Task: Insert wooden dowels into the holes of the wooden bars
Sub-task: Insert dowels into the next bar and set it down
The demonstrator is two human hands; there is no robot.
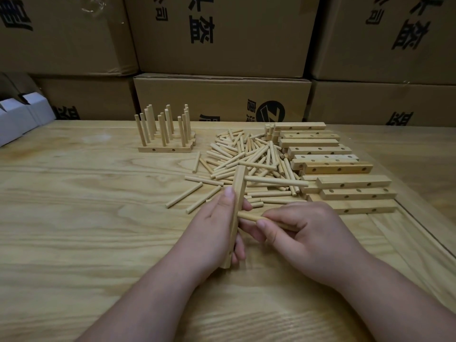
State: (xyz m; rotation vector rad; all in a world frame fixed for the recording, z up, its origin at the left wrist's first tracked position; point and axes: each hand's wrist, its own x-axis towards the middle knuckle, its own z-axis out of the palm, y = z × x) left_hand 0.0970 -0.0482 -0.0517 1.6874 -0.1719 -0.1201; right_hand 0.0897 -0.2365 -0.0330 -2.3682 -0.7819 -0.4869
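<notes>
Stacked cardboard boxes (222, 33) printed with black characters are filling the whole back of the view, and a few small white boxes (22, 114) are sitting at the far left edge. In front of them a pale wooden table (74, 230) is carrying everything else.

On the right side of the table a stack of drilled wooden bars (330, 166) is lying in rough rows, holes showing along their sides. Just left of that stack, and touching it, a loose heap of dowels (244, 156) is spreading across the middle of the table, with a few strays lying apart toward the near left. Farther back on the left, finished bars (165, 146) are sitting side by side with dowels standing upright out of them.

Near the middle, the left hand (212, 230) is gripping a single wooden bar (238, 193), its fingers wrapped round the lower half and the thumb lying along the near face; the bar is tilting slightly, raised above the table. One inserted dowel (276, 180) is sticking out sideways to the right from the bar's upper part. Lower down, the right hand (303, 233) is pinching a second dowel (249, 216) between thumb and curled fingers, holding it roughly level with its left tip right at the bar's side, beside the left fingertips. Whether that tip is already in a hole cannot be told.
</notes>
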